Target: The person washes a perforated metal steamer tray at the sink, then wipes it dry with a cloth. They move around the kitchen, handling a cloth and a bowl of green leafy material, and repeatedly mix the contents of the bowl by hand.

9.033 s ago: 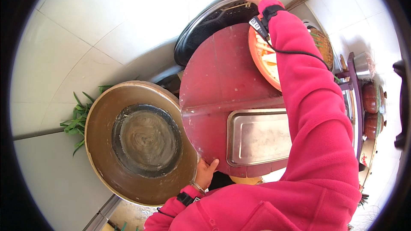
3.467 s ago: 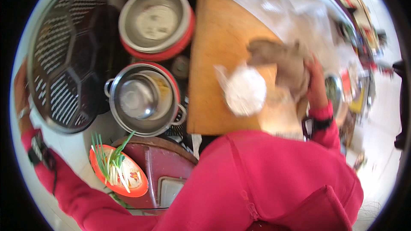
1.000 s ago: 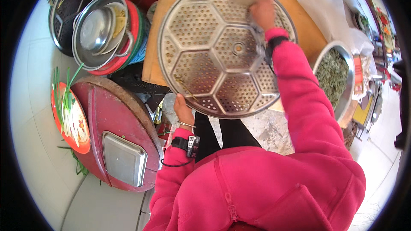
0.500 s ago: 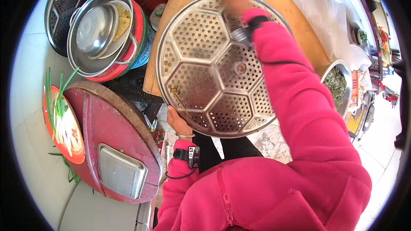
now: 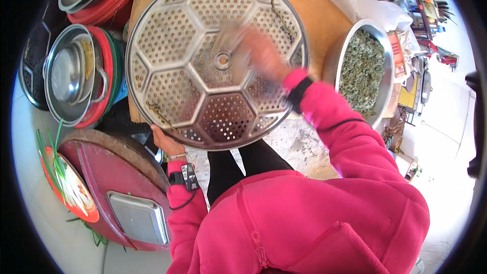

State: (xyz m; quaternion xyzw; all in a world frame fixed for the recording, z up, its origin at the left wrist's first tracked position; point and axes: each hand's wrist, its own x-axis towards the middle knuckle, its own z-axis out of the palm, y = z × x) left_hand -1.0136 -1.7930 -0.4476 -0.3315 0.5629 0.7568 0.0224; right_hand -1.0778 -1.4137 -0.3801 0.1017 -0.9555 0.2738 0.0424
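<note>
A round metal steamer tray, full of small holes and pressed with a hexagon pattern, rests on the wooden table, its near edge jutting past the table's edge. My left hand grips its near left rim. Over the middle of the tray is my right hand, smeared by motion, so neither its fingers nor anything in them can be made out. One thin dark sprig lies at the tray's far right, another sprig at its near left.
Right of the tray stands a metal basin of chopped greens. Stacked pots and basins are at the left. Nearer, a maroon round board carries a rectangular metal tray and an orange plate with spring onions.
My right hand has come from the tray's far edge to above its middle. The view has shifted, showing more of the basin of greens. My left hand stays at the rim.
</note>
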